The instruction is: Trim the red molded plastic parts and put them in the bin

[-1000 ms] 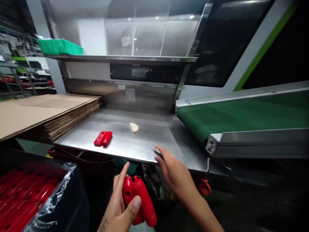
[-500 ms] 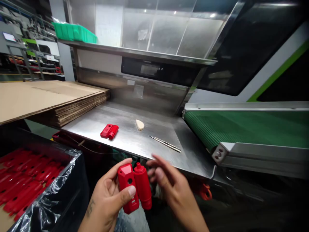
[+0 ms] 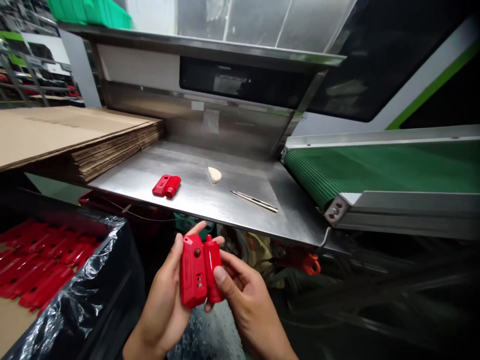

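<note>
Red plastic part (image 3: 196, 270) held upright in both hands, low and close, below the front edge of the table. Left hand (image 3: 162, 305) wrapped round its left side, fingers (image 3: 175, 250) closed on the flat half with the round hole. Right hand (image 3: 245, 300) pressed against the cylindrical half, thumb laid along it, fingers curled behind and gripping the same part.

To the left, a black-lined box (image 3: 93, 280) with clear plastic folded over its rim, filled with more red parts (image 3: 35, 270) laid in rows.

Further out, on the steel table (image 3: 195, 200): a second red part (image 3: 166, 185) lying flat near the left side, well apart from the hands; a small cream wedge-shaped piece (image 3: 214, 174) beyond it toward the middle; a thin metal tool (image 3: 254, 200) lying slantwise to the right of the wedge, looked like tweezers but too slim to say for sure.

Stacked flat cardboard sheets (image 3: 75, 140) on the left, overlapping the table's far corner. Green ribbed conveyor belt (image 3: 375, 170) on the right, its metal frame end just beside the table's edge.

Behind, a steel back panel under a shelf, green bins (image 3: 90, 11) up at the far left.
</note>
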Motion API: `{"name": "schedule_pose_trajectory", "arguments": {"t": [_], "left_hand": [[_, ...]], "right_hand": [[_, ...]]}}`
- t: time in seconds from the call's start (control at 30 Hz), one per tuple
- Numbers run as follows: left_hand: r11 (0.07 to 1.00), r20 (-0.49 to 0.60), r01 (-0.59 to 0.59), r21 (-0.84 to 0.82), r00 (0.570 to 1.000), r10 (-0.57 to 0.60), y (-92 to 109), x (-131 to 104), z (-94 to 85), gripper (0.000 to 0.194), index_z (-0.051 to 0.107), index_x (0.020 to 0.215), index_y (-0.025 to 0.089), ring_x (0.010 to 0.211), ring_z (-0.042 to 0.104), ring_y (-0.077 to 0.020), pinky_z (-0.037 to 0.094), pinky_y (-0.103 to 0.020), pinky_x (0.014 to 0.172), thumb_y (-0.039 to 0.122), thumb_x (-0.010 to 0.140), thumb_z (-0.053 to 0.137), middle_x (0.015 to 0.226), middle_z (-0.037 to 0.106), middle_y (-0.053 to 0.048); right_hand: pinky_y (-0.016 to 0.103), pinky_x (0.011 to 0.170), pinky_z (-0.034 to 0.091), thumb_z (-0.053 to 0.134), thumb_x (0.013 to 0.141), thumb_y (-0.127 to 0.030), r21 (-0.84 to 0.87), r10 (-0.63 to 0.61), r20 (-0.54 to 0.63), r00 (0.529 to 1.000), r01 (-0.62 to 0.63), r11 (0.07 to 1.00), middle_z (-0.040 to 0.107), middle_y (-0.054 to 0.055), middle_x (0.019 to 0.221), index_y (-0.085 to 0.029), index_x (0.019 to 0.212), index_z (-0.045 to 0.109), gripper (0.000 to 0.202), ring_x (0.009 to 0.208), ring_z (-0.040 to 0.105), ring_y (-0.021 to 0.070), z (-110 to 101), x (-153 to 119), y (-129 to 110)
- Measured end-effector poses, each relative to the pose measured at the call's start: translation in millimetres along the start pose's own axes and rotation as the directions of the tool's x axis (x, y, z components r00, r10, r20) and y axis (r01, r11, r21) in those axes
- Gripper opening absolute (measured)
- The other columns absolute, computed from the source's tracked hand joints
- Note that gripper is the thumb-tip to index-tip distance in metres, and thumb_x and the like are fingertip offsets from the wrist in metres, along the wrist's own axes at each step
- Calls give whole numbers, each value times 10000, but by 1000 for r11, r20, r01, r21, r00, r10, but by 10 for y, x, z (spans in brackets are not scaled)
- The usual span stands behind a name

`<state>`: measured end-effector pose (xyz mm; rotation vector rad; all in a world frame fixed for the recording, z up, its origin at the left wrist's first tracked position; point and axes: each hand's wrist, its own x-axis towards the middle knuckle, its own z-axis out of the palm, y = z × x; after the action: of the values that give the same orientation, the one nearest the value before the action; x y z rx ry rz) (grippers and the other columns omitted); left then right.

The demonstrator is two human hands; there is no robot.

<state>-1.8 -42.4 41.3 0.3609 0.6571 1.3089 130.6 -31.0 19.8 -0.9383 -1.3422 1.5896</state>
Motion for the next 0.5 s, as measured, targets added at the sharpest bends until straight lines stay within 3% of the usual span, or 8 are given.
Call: {"name": "schedule_pose_trajectory", "arguments": {"t": [0.07,0.17,0.23,0.3,0.33,0.4,0.5], "left_hand": [[997,-23,-74,-10,997,74,-55,32,-45,530,531,1311,233,1054,611,-292,532,-294,674,584,933,408,1211,629,-128],[962,-94,-262,77,958,269,-183,145,-156,510,582,1191,179,1074,609,-287,499,-327,834,584,932,415,1133,667,-127],[951,-78,-303,65,948,308,-261,248,-227,541,604,1120,152,971,653,-308,504,-394,830,608,925,389,1067,686,-145],[964,-2,-266,15,964,266,-314,329,-269,574,615,1084,143,863,677,-339,520,-450,750,626,921,350,1009,696,-163],[971,45,-238,-5,970,238,-329,350,-277,576,618,1079,147,821,682,-350,521,-459,704,626,921,339,990,699,-167],[980,119,-194,-48,973,199,-338,348,-277,561,627,1065,155,775,685,-360,514,-458,670,615,918,343,969,702,-165],[986,168,-107,-125,978,128,-296,279,-283,547,652,1001,161,744,682,-358,503,-447,666,601,917,337,948,707,-159]], "right_hand": [[317,766,517,551,900,-456,-390,-102,2,995,95,916,638,34,1043,-283,1210,583,356,863,617,173,-95,-26,19],[283,798,476,499,902,-533,-783,-255,-81,964,96,614,666,-1,976,-302,1040,655,311,904,618,172,-326,143,-111],[274,778,473,431,930,-541,-862,-378,-194,905,26,506,670,4,949,-272,1024,643,355,871,617,162,-475,474,-331],[308,864,454,391,965,-472,-908,-483,-256,837,-36,418,645,41,1057,-229,1128,596,357,956,592,173,-569,967,-603],[351,927,433,411,967,-427,-922,-494,-262,829,-64,382,616,65,1134,-209,1209,553,355,1030,568,190,-589,1251,-729],[427,941,444,509,932,-402,-938,-431,-265,862,-126,324,582,93,1188,-169,1201,553,358,1060,562,212,-584,1826,-913],[441,907,482,614,872,-407,-936,-278,-294,915,-216,276,604,82,1135,-144,1040,612,312,1032,582,210,-497,2494,-1000]]}}
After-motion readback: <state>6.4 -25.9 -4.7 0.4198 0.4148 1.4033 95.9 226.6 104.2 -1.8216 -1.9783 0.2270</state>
